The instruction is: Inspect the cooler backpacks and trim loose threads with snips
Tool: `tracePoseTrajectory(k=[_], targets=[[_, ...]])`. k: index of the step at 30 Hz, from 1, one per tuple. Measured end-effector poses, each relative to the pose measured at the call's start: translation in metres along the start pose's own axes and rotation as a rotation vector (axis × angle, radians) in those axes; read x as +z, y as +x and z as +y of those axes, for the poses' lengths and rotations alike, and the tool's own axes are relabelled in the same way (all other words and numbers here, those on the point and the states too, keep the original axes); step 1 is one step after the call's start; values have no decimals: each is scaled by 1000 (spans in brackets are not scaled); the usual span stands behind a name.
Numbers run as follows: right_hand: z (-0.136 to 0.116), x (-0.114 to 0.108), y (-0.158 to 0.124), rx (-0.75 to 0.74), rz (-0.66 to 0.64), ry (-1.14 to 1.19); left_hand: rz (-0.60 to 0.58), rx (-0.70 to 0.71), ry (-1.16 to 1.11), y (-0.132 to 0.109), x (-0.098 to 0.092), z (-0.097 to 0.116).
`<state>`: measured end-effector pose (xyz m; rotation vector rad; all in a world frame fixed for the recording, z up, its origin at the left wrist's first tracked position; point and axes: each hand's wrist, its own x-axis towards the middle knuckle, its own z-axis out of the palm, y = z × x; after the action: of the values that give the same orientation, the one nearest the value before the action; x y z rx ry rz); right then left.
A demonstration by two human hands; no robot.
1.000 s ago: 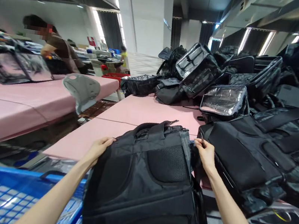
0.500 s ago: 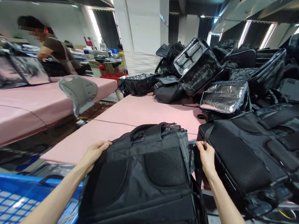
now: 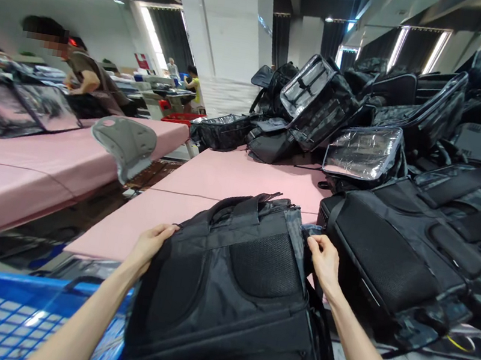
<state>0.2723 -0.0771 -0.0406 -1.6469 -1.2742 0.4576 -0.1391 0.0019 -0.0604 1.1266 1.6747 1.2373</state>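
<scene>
Two pink desks [image 3: 6, 185] [image 3: 208, 181] show; below the right one's near edge sits one blue basket [image 3: 22, 288], to the left, with one black backpack [image 3: 220, 305] in front of that edge. The left hand [image 3: 150, 248] grips the black backpack's upper left corner, the right hand [image 3: 324, 260] pinches its upper right side.

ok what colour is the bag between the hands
The bag is mostly black, with a mottled grey strip near the right hand; best in the head view.
</scene>
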Motion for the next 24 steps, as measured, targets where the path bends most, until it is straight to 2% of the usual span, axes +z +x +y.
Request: tracePoseTrajectory(k=[7, 13, 19, 22, 24], targets=[[-4, 0, 0, -35, 12, -9, 3, 21, 7, -4, 1, 2], [-2, 1, -1, -49, 77, -11, -3, 24, -13, -8, 1, 6], [3, -2, 3, -89, 53, 45, 9, 0, -38, -10, 2, 9], [-7, -3, 6, -136, 20, 99, -2, -2, -54, -12, 3, 13], [-21, -2, 7, -245, -21, 64, -11, -9, -77, -13, 4, 16]])
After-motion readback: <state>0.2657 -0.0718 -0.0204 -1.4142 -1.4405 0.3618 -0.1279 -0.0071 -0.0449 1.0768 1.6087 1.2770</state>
